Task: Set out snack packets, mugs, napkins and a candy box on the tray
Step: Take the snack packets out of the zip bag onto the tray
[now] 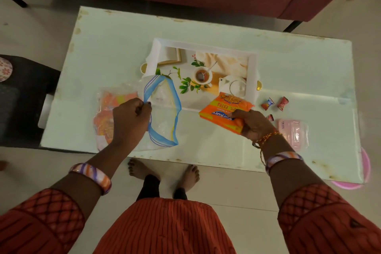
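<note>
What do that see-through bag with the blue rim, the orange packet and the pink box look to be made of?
The bag looks like thin clear plastic film: the table shows through it and it crumples limply. The orange packet seems a glossy printed plastic wrapper, bending in the right hand. The pink box looks like stiff translucent plastic, with faint sheen; I cannot be sure.

Glass table [299, 64]: tray [252, 72], candies [267, 104], zip bag [162, 130].

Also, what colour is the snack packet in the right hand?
The snack packet in the right hand is bright orange with a blue logo, seen in the head view.
</note>
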The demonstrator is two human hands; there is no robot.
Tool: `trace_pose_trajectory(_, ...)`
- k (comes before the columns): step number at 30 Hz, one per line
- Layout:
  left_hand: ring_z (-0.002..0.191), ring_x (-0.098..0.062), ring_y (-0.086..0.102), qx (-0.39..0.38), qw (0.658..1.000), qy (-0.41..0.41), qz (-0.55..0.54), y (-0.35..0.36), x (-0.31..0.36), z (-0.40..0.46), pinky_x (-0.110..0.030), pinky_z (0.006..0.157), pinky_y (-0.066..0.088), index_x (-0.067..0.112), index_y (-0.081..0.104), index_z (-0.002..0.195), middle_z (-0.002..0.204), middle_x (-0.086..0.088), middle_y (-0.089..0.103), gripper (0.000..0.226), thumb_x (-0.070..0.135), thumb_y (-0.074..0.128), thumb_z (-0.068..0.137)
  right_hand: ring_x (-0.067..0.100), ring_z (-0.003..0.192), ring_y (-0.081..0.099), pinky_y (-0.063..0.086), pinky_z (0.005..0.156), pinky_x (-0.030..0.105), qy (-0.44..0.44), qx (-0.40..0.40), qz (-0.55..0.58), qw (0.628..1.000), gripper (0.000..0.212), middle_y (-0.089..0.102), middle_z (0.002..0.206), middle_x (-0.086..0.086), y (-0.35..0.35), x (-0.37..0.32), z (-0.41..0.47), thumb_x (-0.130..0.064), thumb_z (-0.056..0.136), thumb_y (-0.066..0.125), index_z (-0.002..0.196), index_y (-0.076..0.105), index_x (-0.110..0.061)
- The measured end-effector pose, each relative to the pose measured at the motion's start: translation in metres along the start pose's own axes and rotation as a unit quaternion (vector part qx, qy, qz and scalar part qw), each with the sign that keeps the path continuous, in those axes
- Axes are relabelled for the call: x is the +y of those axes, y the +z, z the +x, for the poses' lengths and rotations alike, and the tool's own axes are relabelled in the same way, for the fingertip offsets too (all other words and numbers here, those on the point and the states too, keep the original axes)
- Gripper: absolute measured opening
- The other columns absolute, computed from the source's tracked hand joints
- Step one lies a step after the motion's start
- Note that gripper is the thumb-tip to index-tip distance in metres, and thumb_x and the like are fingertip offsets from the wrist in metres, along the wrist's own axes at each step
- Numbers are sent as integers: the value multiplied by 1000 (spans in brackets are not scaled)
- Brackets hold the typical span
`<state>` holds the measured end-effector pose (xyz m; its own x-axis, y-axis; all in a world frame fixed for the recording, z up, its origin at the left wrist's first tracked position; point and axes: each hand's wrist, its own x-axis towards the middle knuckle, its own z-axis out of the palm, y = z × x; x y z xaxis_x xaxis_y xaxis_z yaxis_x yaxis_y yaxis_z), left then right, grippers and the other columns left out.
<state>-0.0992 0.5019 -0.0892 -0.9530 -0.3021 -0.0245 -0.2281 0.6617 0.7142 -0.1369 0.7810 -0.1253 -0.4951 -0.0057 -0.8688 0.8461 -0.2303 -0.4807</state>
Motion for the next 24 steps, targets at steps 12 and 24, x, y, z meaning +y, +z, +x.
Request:
trace_pose_trajectory(12,49,-37,62,-64,997,-29,-35,32,4,1,-51,50,55,-6,53,58,53,-25,61,37,24,49,78,37,122,48,43,98,41,-132,172,-423,880,75,48,136,22,-37,-43,29,2,75,63,141,30,-9)
trace_pose_trajectory(24,50,-20,62,-65,997,-39,-34,48,17,0,-52,46,54,-9,54,63,56,-29,61,29,10,55,85,28,85,59,54,71,40,32,210,150,966,39,57,106,16,-19,34,33,3,77,62,112,48,-6)
